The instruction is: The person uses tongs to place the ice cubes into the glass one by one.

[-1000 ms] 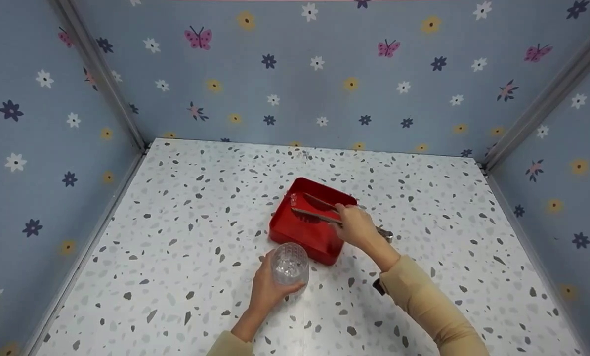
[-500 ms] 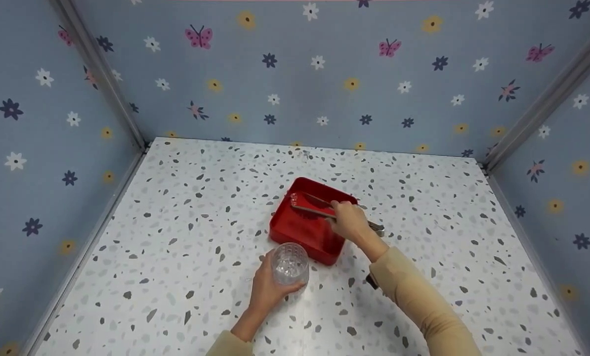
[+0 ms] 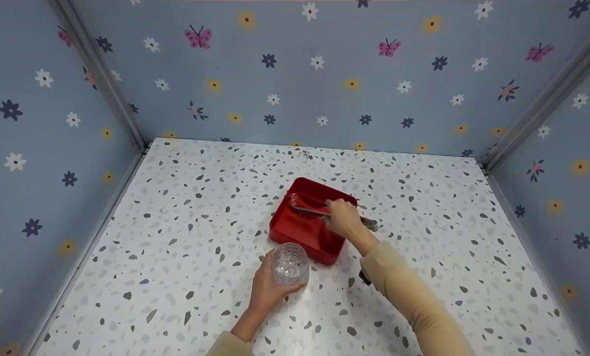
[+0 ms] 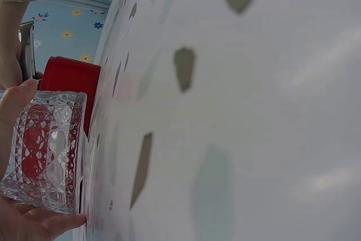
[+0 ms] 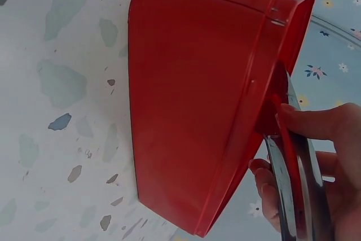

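Observation:
My left hand (image 3: pixel 267 290) holds a clear cut-glass tumbler (image 3: pixel 290 264) at the near side of a red tray (image 3: pixel 302 232), thumb and fingers round its sides. In the left wrist view the patterned glass (image 4: pixel 48 150) stands on the table, with red showing through it. My right hand (image 3: pixel 344 217) grips metal tongs (image 3: pixel 309 211), its thumb (image 5: pixel 307 121) on one arm and fingers on the other. The tongs reach into the tray toward its far left corner, where a small clear piece (image 3: pixel 294 199), like ice, shows at the tips. The tray wall hides the tips in the right wrist view.
The white speckled table (image 3: pixel 196 237) extends around the tray on all sides. Flower-and-butterfly panels (image 3: pixel 319 94) rise at the back, left and right, with grey metal posts (image 3: pixel 102 74) at the corners.
My right hand and the tongs have shifted a little left and away from me, deeper over the tray, and the tong arms have drawn closer together. Left hand and tumbler have stayed still.

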A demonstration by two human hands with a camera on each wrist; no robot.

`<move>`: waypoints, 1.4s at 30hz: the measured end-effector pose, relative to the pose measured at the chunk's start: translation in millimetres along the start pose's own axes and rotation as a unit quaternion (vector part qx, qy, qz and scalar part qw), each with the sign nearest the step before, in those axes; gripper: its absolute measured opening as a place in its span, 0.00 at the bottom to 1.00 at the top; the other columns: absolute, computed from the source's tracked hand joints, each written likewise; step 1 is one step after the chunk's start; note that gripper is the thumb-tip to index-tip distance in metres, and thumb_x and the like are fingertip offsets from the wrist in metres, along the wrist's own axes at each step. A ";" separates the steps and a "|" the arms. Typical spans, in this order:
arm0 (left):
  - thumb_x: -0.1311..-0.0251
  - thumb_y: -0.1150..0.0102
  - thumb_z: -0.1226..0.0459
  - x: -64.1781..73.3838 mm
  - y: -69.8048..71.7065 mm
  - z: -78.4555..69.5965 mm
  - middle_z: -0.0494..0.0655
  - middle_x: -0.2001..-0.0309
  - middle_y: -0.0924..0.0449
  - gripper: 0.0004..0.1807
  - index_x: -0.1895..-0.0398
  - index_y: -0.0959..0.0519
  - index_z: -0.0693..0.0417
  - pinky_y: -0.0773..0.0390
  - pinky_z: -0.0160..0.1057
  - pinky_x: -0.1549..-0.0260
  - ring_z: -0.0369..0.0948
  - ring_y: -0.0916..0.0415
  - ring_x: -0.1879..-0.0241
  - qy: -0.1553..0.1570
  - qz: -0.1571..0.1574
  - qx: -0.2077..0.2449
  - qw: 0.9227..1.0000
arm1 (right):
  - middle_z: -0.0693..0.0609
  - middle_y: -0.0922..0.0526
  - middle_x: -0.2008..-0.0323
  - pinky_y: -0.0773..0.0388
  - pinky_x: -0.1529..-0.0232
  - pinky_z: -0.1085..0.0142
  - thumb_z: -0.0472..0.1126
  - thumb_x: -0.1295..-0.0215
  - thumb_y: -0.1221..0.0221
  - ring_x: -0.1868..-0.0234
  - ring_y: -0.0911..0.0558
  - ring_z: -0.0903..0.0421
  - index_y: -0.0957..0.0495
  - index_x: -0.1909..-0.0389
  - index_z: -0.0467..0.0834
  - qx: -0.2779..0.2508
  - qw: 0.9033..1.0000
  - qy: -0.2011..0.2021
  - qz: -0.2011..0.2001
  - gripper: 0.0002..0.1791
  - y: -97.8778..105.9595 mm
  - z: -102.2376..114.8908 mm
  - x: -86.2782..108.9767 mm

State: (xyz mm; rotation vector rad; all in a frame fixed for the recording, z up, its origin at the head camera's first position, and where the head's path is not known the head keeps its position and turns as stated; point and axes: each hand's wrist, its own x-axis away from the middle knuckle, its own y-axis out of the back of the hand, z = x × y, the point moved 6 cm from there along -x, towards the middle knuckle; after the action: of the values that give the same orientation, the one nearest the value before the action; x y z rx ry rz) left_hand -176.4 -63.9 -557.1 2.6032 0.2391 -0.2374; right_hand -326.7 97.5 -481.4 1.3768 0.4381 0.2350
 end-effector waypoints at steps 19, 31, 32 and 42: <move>0.73 0.26 0.48 0.5 0.5 -0.6 0.55 0.49 0.30 0.53 0.41 0.41 0.61 0.31 0.47 0.52 0.49 0.32 0.49 -0.003 -0.001 -0.001 1.000 | 0.43 0.22 0.75 0.24 0.74 0.54 0.40 0.53 0.38 0.73 0.22 0.46 0.23 0.72 0.40 0.025 0.999 -0.012 0.042 0.09 -7.0 5.6 -14.0; 0.74 0.27 0.46 1.3 1.0 -0.7 0.56 0.49 0.30 0.54 0.41 0.41 0.61 0.31 0.47 0.52 0.49 0.32 0.49 -0.002 -0.002 -0.003 1.000 | 0.44 0.21 0.73 0.25 0.71 0.53 0.40 0.50 0.39 0.70 0.22 0.45 0.23 0.70 0.39 0.007 0.999 -0.013 0.048 0.09 -10.3 5.8 -17.4; 0.74 0.27 0.46 1.5 0.9 -0.5 0.56 0.49 0.30 0.54 0.41 0.41 0.61 0.31 0.47 0.52 0.50 0.32 0.49 0.000 -0.002 -0.003 1.000 | 0.44 0.21 0.73 0.25 0.71 0.53 0.40 0.50 0.39 0.70 0.22 0.45 0.23 0.69 0.39 0.007 0.999 -0.013 0.049 0.09 -10.8 5.5 -17.5; 0.75 0.27 0.46 1.8 1.2 -0.3 0.56 0.48 0.30 0.54 0.41 0.40 0.59 0.33 0.48 0.50 0.51 0.33 0.47 0.008 -0.001 -0.003 1.000 | 0.43 0.20 0.73 0.25 0.70 0.53 0.40 0.50 0.39 0.69 0.21 0.44 0.23 0.71 0.40 0.006 0.999 -0.011 0.034 0.07 -14.1 0.7 -18.6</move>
State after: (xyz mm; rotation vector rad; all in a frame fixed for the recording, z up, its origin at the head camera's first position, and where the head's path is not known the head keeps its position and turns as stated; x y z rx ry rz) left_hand -174.3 -64.6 -556.7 2.6007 0.2490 -0.2155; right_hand -344.4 86.6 -492.1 1.4056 0.3761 0.2732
